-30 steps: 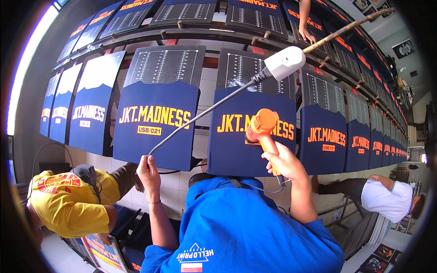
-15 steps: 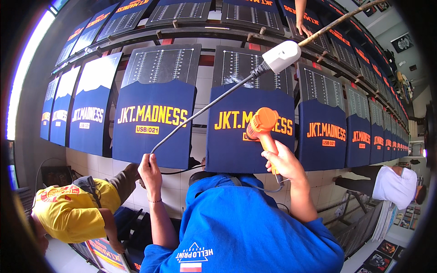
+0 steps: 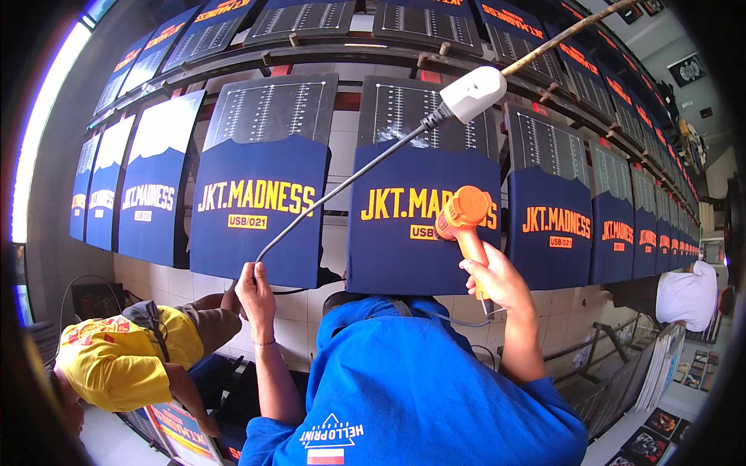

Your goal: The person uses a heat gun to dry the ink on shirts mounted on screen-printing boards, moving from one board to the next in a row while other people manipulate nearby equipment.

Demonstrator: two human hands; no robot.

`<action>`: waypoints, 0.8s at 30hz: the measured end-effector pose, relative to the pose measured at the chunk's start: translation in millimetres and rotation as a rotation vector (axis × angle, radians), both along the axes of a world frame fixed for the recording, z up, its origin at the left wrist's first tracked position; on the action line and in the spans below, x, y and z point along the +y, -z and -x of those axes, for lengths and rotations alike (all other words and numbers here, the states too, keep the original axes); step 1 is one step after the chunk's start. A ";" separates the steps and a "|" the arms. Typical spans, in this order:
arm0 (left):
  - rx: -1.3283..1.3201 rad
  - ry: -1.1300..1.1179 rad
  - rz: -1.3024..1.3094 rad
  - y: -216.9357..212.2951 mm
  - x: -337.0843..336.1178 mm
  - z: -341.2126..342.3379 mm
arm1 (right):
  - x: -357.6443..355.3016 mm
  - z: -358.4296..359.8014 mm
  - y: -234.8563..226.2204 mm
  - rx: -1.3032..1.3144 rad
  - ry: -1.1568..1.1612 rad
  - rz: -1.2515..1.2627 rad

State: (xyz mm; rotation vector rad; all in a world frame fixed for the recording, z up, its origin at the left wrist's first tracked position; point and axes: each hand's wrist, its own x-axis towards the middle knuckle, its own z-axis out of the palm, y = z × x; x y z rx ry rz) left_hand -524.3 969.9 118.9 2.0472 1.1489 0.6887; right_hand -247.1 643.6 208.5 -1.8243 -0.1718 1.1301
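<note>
My right hand [image 3: 501, 279] is wrapped round the handle of an orange hair dryer [image 3: 469, 208]. The dryer is over a dark blue printed shirt piece [image 3: 412, 268] on a black board with white measuring marks; whether they touch I cannot tell. A thin cord leaves the handle's lower end. My left hand [image 3: 254, 291] is closed on a grey cable [image 3: 336, 192], near the lower edge of the neighbouring printed shirt piece [image 3: 249, 256]. The cable slants up to a white electrical connector [image 3: 472, 93], close to the camera, with a brown stick [image 3: 559, 39] beyond it.
More shirt-covered boards [image 3: 148, 202] stand in rows left, right and behind, along a dark metal rail [image 3: 350, 53]. A person in yellow [image 3: 116, 361] bends at lower left. Another in white [image 3: 688, 295] is at the right. Framed panels [image 3: 660, 380] lean at lower right.
My right hand and the dryer have shifted slightly right. My left hand stays on the cable. Another person's hand at the top has gone from view; the person in white has moved right.
</note>
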 end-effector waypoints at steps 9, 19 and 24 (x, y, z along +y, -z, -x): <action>0.053 0.025 0.051 -2.1 -9.5 -11.3 | -19.5 -9.2 -4.4 0.012 0.061 -0.005; -0.006 -0.024 0.026 3.9 -28.3 -21.9 | -46.3 -16.1 -2.3 0.007 0.069 -0.018; 0.031 -0.068 -0.021 -6.8 -37.2 -28.4 | -43.8 -19.2 -2.5 0.034 0.013 -0.068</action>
